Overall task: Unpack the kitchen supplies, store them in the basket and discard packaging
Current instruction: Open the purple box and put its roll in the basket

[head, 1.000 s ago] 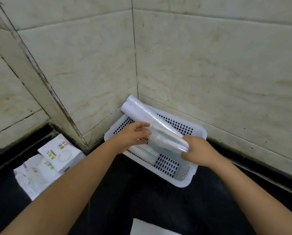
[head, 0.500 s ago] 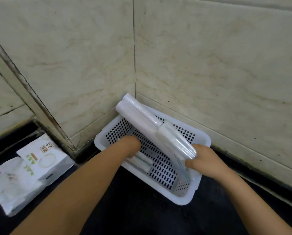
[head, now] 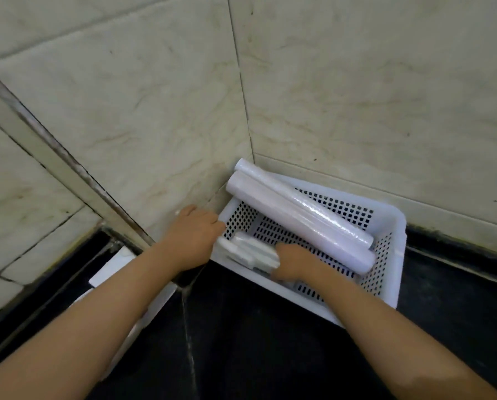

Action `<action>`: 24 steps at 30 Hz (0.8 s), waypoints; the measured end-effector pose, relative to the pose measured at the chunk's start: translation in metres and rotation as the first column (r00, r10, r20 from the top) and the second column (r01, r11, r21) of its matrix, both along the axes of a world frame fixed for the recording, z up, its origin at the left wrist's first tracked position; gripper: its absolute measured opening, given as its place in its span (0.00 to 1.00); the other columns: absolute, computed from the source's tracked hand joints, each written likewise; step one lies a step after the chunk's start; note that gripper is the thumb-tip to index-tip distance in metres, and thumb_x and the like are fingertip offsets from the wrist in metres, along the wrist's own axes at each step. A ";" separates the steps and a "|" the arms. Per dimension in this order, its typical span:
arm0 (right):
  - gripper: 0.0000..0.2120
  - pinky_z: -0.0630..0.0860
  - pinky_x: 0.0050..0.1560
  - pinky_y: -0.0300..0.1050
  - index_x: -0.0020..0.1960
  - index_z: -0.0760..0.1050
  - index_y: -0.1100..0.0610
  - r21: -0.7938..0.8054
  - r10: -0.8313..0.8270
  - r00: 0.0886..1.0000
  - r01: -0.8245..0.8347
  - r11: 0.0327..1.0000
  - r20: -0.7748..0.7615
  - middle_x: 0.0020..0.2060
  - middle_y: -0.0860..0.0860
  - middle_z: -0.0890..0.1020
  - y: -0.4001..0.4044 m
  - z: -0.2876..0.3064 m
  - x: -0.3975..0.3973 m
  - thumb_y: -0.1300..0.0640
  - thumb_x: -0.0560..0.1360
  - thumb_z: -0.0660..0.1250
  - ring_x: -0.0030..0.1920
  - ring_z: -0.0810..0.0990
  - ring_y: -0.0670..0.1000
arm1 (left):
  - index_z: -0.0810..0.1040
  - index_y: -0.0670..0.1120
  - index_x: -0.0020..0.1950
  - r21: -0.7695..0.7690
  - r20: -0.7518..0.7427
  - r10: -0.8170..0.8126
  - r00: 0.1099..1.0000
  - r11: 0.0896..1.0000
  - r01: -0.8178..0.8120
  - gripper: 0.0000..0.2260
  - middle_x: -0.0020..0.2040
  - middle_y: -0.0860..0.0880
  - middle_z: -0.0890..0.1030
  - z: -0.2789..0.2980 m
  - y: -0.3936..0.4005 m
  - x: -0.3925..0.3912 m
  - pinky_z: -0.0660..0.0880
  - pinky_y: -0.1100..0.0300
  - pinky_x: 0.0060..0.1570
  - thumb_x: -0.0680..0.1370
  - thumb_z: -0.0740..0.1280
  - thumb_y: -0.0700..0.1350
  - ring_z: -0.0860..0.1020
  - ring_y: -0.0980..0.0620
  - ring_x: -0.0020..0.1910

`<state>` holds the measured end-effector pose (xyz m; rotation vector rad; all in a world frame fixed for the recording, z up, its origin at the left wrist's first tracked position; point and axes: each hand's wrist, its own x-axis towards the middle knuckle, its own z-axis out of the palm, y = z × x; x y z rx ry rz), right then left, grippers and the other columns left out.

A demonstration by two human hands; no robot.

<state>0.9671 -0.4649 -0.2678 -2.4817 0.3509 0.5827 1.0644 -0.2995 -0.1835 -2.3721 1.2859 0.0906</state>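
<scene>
1. my view looks down into a tiled corner where a white perforated basket (head: 391,255) sits on a dark worktop (head: 241,342), pushed against the walls.
2. two long white rolls (head: 299,217) in clear wrap now lie in the basket, side by side, their far ends propped on its back corner. half a second ago my right hand was lowering them; now they lie free, so that supply looks stored.
3. my right hand (head: 292,259) has moved to the basket's near side and touches a small white packet (head: 253,252) lying there; i cannot tell whether the fingers are gripping it.
4. my left hand (head: 194,235) has come out of the basket and rests at its outer left corner, fingers curled against the rim, seemingly steadying it.
5. a white box (head: 111,269) shows beside my left forearm, mostly hidden; i judge that packaging is yet to be discarded.
</scene>
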 end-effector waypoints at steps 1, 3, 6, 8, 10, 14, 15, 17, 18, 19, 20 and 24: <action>0.18 0.74 0.52 0.46 0.58 0.69 0.56 -0.008 0.029 0.999 -0.029 1.000 -0.036 0.56 0.56 0.78 0.003 -0.005 0.003 0.50 0.72 0.66 0.54 0.77 0.55 | 0.71 0.45 0.60 -0.006 -0.012 0.019 1.000 1.000 -0.019 0.14 0.58 0.46 0.74 -0.001 -0.002 0.000 0.58 0.54 0.68 0.75 0.58 0.37 0.70 0.46 0.59; 0.31 0.72 0.60 0.49 0.68 0.60 0.57 -0.102 0.084 0.993 -0.092 0.991 -0.081 0.64 0.58 0.73 0.003 -0.011 0.004 0.40 0.73 0.61 0.60 0.74 0.57 | 0.70 0.44 0.59 -0.007 -0.044 0.028 0.999 1.000 -0.028 0.13 0.58 0.45 0.74 -0.006 -0.010 -0.002 0.60 0.53 0.67 0.75 0.58 0.36 0.71 0.45 0.59; 0.37 0.65 0.67 0.54 0.73 0.50 0.55 -0.246 0.170 0.978 -0.195 0.949 -0.122 0.70 0.62 0.62 -0.003 -0.012 -0.001 0.34 0.73 0.52 0.67 0.65 0.61 | 0.71 0.42 0.59 -0.009 -0.097 0.008 0.995 1.000 -0.009 0.13 0.59 0.44 0.75 -0.019 -0.029 -0.005 0.61 0.52 0.67 0.76 0.57 0.36 0.71 0.45 0.60; 0.35 0.63 0.67 0.52 0.72 0.54 0.58 -0.194 0.187 0.974 -0.210 0.958 -0.130 0.69 0.61 0.61 -0.009 -0.011 -0.010 0.36 0.74 0.52 0.68 0.62 0.61 | 0.73 0.41 0.57 -0.021 -0.121 -0.004 0.993 1.000 0.002 0.11 0.58 0.43 0.77 -0.028 -0.045 -0.007 0.63 0.52 0.65 0.76 0.57 0.36 0.73 0.44 0.59; 0.33 0.61 0.68 0.49 0.68 0.62 0.63 -0.123 0.188 0.974 -0.204 0.971 -0.130 0.68 0.60 0.61 -0.017 -0.008 -0.020 0.38 0.75 0.55 0.69 0.60 0.59 | 0.74 0.40 0.56 -0.015 -0.166 0.004 0.986 1.000 -0.007 0.11 0.57 0.42 0.78 -0.038 -0.059 -0.010 0.67 0.53 0.59 0.77 0.56 0.36 0.75 0.43 0.56; 0.23 0.65 0.57 0.43 0.58 0.70 0.62 -0.027 0.169 0.980 -0.173 0.985 -0.105 0.66 0.60 0.65 -0.030 -0.001 -0.035 0.44 0.74 0.61 0.63 0.65 0.54 | 0.74 0.39 0.58 0.064 -0.261 0.045 0.964 0.997 -0.030 0.11 0.59 0.40 0.78 -0.055 -0.078 -0.015 0.70 0.55 0.50 0.79 0.56 0.36 0.76 0.43 0.57; 0.18 0.65 0.51 0.42 0.54 0.70 0.58 -0.023 0.147 0.984 -0.150 0.988 -0.098 0.59 0.57 0.69 -0.032 -0.001 -0.039 0.45 0.73 0.62 0.56 0.68 0.52 | 0.74 0.39 0.60 0.071 -0.265 0.045 0.963 0.997 -0.027 0.12 0.60 0.40 0.76 -0.059 -0.080 -0.016 0.71 0.54 0.53 0.79 0.56 0.36 0.74 0.43 0.59; 0.13 0.67 0.45 0.42 0.47 0.68 0.55 -0.011 0.102 0.992 -0.103 0.995 -0.076 0.48 0.53 0.73 -0.034 0.001 -0.046 0.46 0.72 0.64 0.47 0.71 0.50 | 0.72 0.41 0.63 0.075 -0.270 0.040 0.962 0.997 -0.020 0.14 0.63 0.41 0.74 -0.065 -0.081 -0.018 0.70 0.52 0.60 0.79 0.56 0.36 0.72 0.43 0.63; 0.13 0.69 0.44 0.43 0.47 0.69 0.56 -0.007 0.094 0.994 -0.095 0.995 -0.061 0.47 0.53 0.75 -0.035 0.005 -0.049 0.46 0.72 0.64 0.45 0.74 0.51 | 0.71 0.41 0.64 0.068 -0.270 0.031 0.962 0.998 -0.014 0.14 0.64 0.41 0.73 -0.066 -0.081 -0.019 0.69 0.51 0.62 0.79 0.57 0.36 0.71 0.43 0.63; 0.14 0.71 0.45 0.43 0.48 0.71 0.57 -0.012 0.097 0.994 -0.097 0.995 -0.042 0.47 0.53 0.77 -0.034 0.009 -0.051 0.46 0.73 0.63 0.46 0.75 0.52 | 0.71 0.42 0.64 0.058 -0.273 0.018 0.962 0.998 -0.002 0.15 0.65 0.42 0.73 -0.064 -0.080 -0.018 0.68 0.51 0.62 0.79 0.57 0.36 0.71 0.44 0.63; 0.16 0.72 0.47 0.44 0.51 0.72 0.57 -0.028 0.099 0.995 -0.099 0.995 -0.030 0.50 0.54 0.78 -0.033 0.012 -0.054 0.45 0.73 0.62 0.48 0.76 0.53 | 0.71 0.42 0.65 0.053 -0.281 0.008 0.960 0.999 0.007 0.15 0.65 0.43 0.73 -0.062 -0.078 -0.018 0.68 0.51 0.62 0.79 0.57 0.36 0.72 0.44 0.63; 0.22 0.72 0.60 0.48 0.63 0.70 0.61 -0.035 0.030 0.999 -0.029 0.999 0.023 0.60 0.57 0.76 -0.028 0.025 -0.065 0.48 0.76 0.61 0.58 0.75 0.55 | 0.72 0.42 0.64 -0.003 -0.262 -0.016 0.965 1.000 0.016 0.15 0.62 0.42 0.73 -0.048 -0.070 -0.021 0.69 0.54 0.54 0.78 0.57 0.36 0.73 0.44 0.60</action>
